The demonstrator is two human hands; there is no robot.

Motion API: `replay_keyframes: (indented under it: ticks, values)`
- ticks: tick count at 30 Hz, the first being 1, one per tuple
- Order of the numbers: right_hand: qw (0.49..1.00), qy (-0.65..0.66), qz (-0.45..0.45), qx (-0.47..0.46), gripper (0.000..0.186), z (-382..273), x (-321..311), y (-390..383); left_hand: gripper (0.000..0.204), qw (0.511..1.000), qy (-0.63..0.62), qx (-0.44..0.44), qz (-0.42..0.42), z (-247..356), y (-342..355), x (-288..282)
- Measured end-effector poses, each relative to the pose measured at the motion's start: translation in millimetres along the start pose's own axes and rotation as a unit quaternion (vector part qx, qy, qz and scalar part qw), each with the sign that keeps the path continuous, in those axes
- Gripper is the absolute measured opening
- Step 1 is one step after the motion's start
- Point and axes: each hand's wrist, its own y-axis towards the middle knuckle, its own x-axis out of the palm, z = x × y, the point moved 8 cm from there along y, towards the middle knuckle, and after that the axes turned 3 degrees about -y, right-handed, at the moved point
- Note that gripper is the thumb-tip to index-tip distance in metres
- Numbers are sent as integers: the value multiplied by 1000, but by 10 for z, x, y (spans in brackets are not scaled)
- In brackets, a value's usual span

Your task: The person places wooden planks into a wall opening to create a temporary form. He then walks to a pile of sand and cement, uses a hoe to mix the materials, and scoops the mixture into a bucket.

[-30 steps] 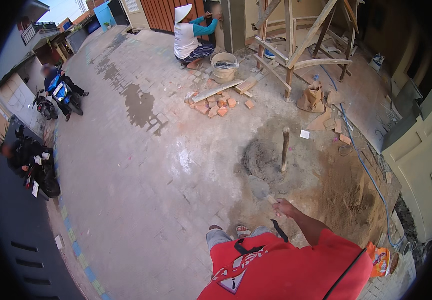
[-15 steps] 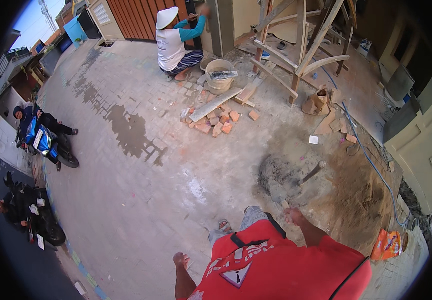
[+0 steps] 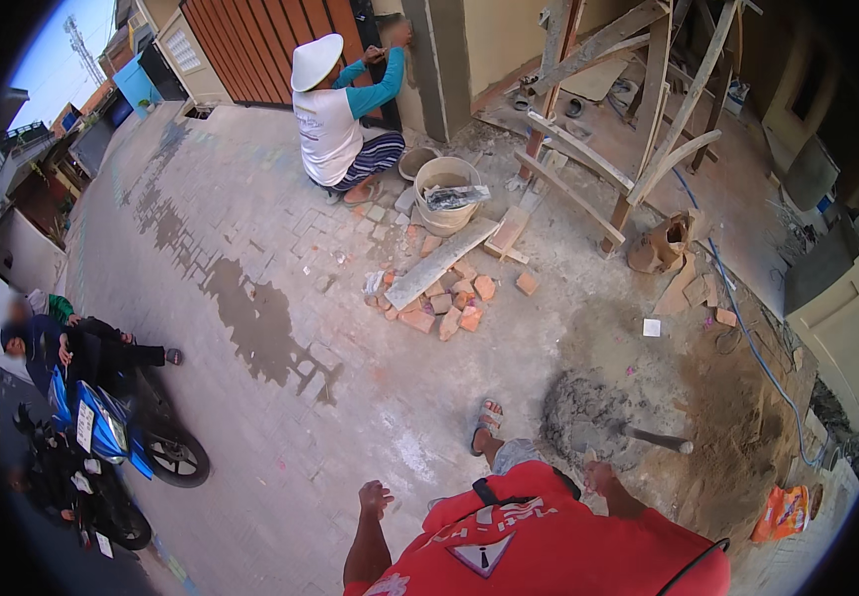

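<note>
My right hand [image 3: 600, 479] is closed round the pale handle of what looks like a trowel [image 3: 589, 457], low beside a grey mortar heap [image 3: 576, 412]. The blade blends with the mortar. A tool's wooden handle [image 3: 663, 439] sticks out of the heap to the right, its head hidden. Over the paving to the left, my left hand [image 3: 375, 499] hangs with nothing visible in it, fingers loosely bent. My sandalled foot [image 3: 487, 425] stands on the ground just left of the heap.
Broken bricks [image 3: 449, 298] and a plank [image 3: 442, 263] lie ahead, by a bucket [image 3: 446, 189]. A person [image 3: 335, 134] squats at the wall. Wooden trestles [image 3: 638, 149] stand right of them. A blue hose [image 3: 737, 318] runs along the right. A blue motorbike [image 3: 101, 422] with riders is at left.
My left hand has risen and swung forward. A sandalled foot shows further out. The mortar and my right hand sit lower in view. The blue motorbike has come nearer.
</note>
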Motion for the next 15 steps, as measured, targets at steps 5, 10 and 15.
replay_keyframes:
  ticks: [5, 10, 15]
  values:
    - [998, -3, -23, -56, 16, -1328, 249, 98, 24, 994, 24, 27, -99, 206, 332, 754]
    - [990, 16, 5, -138, 15, -2366, 310, 152, 25, 982, 74, 21, -171, 706, 969, 1299]
    - [988, 76, 55, -122, 15, -2501, 426, 107, 26, 984, 28, 61, -165, 1914, 1243, 1616]
